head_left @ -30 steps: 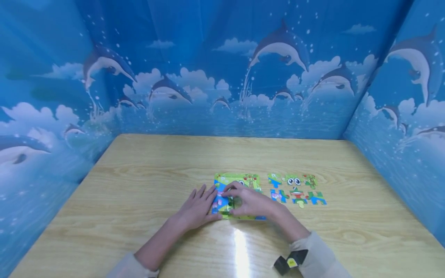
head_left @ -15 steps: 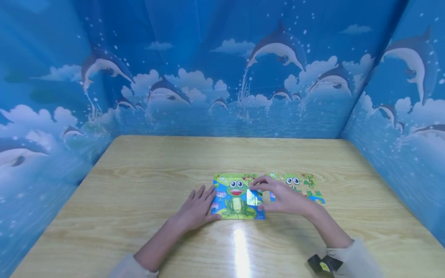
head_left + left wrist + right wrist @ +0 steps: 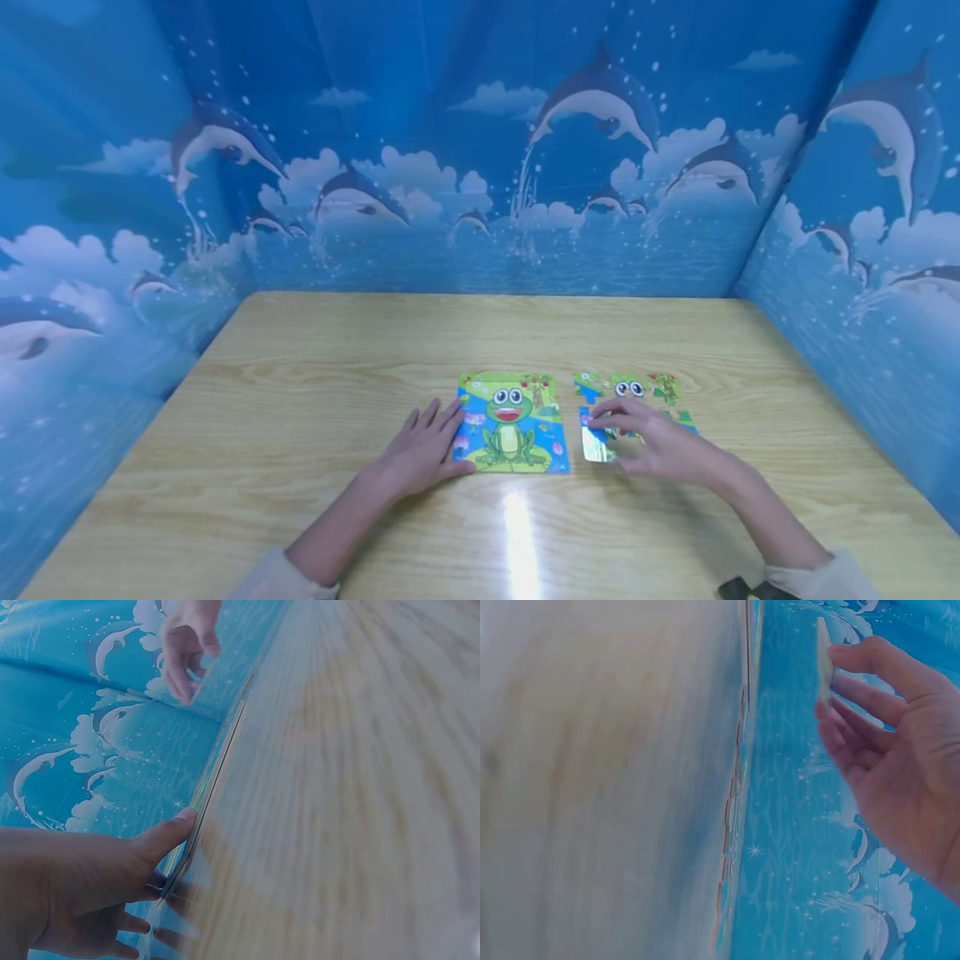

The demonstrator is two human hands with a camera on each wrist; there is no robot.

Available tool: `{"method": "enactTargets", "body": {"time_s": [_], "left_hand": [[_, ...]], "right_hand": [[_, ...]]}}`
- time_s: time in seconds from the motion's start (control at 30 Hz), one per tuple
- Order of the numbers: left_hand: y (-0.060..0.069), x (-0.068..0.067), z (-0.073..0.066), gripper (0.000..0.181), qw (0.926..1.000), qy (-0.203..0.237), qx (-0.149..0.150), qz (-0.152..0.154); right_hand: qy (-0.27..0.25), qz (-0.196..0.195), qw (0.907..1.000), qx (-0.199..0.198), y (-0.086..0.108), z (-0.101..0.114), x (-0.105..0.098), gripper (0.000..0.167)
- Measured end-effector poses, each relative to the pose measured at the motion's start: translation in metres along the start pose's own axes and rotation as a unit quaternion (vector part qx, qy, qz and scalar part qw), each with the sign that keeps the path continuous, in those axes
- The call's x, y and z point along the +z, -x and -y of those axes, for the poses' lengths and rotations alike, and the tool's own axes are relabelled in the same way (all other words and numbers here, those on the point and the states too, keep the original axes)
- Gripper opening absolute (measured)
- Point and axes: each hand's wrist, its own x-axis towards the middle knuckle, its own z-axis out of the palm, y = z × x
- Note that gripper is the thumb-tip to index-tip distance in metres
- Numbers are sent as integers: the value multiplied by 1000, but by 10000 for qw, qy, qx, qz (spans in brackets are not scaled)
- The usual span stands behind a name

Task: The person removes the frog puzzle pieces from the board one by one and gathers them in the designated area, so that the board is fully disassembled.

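Observation:
A square frog puzzle board (image 3: 512,433) lies flat on the table in the head view. My left hand (image 3: 420,450) rests at its left edge, fingers spread, with the thumb (image 3: 169,834) touching the board's near corner. To the right of the board, my right hand (image 3: 663,443) pinches a puzzle piece (image 3: 595,446) that shines with glare. In the right wrist view the puzzle piece (image 3: 824,664) stands on edge between thumb and fingertips, above the table. Several loose puzzle pieces (image 3: 628,388) lie beyond and under that hand, which partly hides them.
The wooden table (image 3: 360,358) reaches back to a blue curtain (image 3: 420,208) printed with dolphins, which also runs along both sides. A bright light reflection crosses the table in front of the board. A black strap (image 3: 750,590) shows at the right sleeve.
My right hand has moved right from over the frog board to over the loose pieces, carrying a puzzle piece. The whole frog picture is uncovered now. My left hand has stayed in place.

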Motion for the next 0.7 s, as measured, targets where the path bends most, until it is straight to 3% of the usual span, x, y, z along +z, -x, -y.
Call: {"method": "enactTargets", "body": {"time_s": [0.1, 0.27, 0.7], "left_hand": [[0, 0, 0, 79, 10000, -26, 3, 4], [0, 0, 0, 79, 10000, -26, 5, 9], [0, -1, -1, 79, 10000, -8, -9, 44]], "right_hand": [[-12, 94, 10000, 4, 4, -4, 3, 48], [-116, 275, 9989, 358, 11, -7, 7, 50], [-243, 150, 9982, 533, 22, -16, 25, 50]]}}
